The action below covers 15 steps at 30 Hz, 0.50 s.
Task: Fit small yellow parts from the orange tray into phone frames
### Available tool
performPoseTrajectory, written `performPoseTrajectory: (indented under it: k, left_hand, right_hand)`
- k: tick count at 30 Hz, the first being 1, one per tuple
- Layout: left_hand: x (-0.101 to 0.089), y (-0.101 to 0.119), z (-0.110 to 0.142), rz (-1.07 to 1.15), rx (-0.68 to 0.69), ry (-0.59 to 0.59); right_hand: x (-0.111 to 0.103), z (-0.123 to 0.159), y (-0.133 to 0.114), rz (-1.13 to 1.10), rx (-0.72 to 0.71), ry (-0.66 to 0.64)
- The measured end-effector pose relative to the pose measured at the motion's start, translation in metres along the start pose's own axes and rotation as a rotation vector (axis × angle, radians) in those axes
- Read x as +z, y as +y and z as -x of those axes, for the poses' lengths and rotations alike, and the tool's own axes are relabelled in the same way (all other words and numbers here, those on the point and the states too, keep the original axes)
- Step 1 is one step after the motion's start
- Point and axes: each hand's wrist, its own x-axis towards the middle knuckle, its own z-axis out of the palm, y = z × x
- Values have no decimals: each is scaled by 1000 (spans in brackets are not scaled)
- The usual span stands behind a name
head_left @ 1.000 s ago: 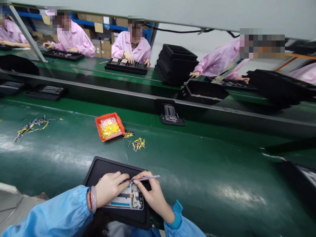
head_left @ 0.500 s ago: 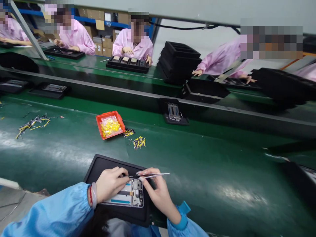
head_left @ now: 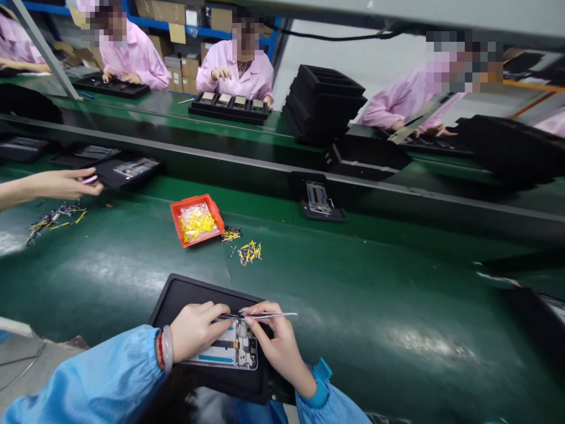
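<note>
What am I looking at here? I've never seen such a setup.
No robot here: these are a person's bare hands, seen from a camera on their head in every picture. The left hand is at what looks like an opened phone, lying on a black tray; whether it grips anything is unclear. The right hand holds slim tweezers. The tray sits on a green work surface. Beyond it are a red bin of yellow bits and piles of small strips. Co-workers in pink are further off.

electronics assembly workshop, long green workbench [head_left: 353, 282], workers in pink coats [head_left: 241, 73], stacked black trays [head_left: 324, 103], opened phone [head_left: 238, 347]
</note>
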Motion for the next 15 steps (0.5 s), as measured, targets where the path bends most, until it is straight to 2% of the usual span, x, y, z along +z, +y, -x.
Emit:
performPoseTrajectory:
  k: [15]
  left_hand:
    - [4,0,4,-34,12,-21]
  right_hand:
    - [-4,0,-1,113,-113,52]
